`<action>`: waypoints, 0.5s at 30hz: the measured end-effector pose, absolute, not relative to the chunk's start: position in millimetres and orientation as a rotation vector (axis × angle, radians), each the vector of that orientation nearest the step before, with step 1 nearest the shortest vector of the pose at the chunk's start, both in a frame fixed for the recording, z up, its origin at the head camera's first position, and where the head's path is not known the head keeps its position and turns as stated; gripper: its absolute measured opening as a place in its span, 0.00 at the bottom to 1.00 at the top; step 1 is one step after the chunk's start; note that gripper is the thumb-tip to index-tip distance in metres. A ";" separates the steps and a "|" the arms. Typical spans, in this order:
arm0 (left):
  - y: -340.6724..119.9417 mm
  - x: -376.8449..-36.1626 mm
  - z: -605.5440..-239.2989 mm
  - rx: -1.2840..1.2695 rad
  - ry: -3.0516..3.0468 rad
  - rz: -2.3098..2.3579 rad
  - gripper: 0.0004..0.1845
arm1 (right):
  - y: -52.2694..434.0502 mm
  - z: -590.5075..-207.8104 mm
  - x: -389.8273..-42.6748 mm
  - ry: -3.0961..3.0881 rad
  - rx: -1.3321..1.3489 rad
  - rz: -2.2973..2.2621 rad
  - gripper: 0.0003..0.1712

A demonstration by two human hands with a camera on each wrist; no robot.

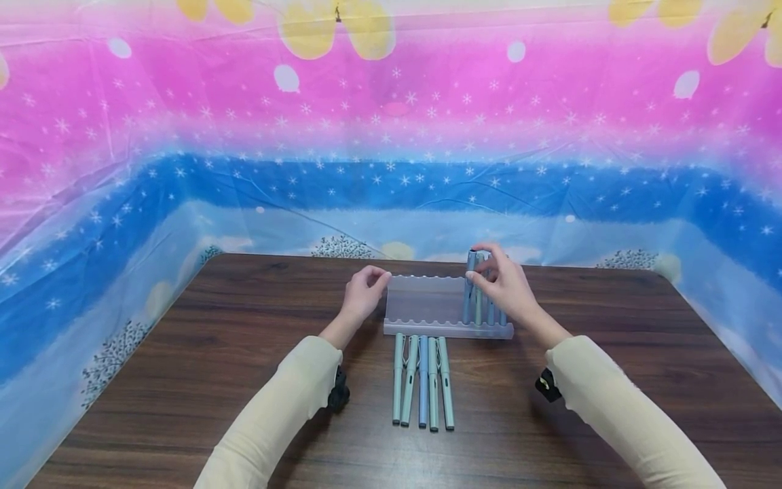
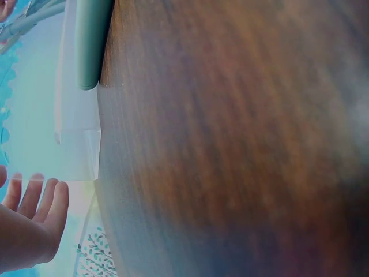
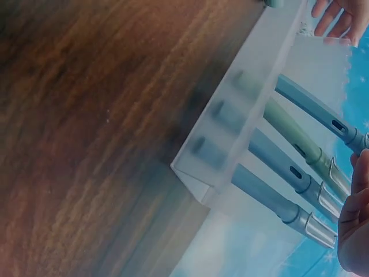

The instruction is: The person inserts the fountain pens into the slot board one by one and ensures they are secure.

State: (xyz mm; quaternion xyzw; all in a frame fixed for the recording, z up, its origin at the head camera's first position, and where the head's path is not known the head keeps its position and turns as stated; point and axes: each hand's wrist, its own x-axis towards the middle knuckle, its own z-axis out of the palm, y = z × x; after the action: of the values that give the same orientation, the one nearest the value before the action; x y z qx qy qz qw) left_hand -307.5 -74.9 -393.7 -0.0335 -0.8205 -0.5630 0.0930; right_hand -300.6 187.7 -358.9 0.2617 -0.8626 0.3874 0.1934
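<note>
A clear frosted plastic pen rack [image 1: 424,299] with notched edges stands on the table. My left hand [image 1: 365,293] holds its upper left corner; the fingertips at the side edge also show in the left wrist view. On the rack's right side my right hand [image 1: 504,282] pinches the top of a blue fountain pen [image 1: 468,292], which stands nearly upright at the rack. In the right wrist view this pen [image 3: 314,109] slants past the front ledge. Beside it a green pen [image 3: 291,130] and two blue pens [image 3: 277,158] lean in the slots, partly hidden by the hand in the head view.
In front of the rack, several capped pens [image 1: 433,384] lie side by side, mostly green with one blue pen [image 1: 423,380] among them. The dark wood table [image 1: 244,326] reaches back to a patterned cloth [image 1: 391,183] hung around it.
</note>
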 end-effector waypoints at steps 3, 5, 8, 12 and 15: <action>-74.7 -308.1 -393.7 -0.099 -2.435 -1.655 0.11 | 186.6 -360.9 -300.5 -2.434 0.740 1.076 0.25; -74.7 -308.3 -393.9 -0.097 -2.435 -1.650 0.11 | 186.0 -361.6 -300.1 -2.446 0.738 1.062 0.25; -74.9 -308.4 -394.2 -0.101 -2.434 -1.648 0.11 | 185.4 -361.7 -299.2 -2.468 0.733 1.048 0.25; -74.9 -307.8 -393.8 -0.102 -2.433 -1.652 0.11 | 184.7 -361.3 -298.0 -2.497 0.738 1.055 0.25; -74.9 -307.5 -393.5 -0.097 -2.435 -1.661 0.11 | 185.1 -361.3 -298.5 -2.512 0.740 1.075 0.25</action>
State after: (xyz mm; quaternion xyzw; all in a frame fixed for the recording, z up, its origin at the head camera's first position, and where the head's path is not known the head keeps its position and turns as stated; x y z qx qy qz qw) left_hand -307.5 -74.9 -393.5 -0.0326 -0.8218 -0.5607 0.0961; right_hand -298.5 185.1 -361.3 0.2583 -0.8767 0.3751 0.1546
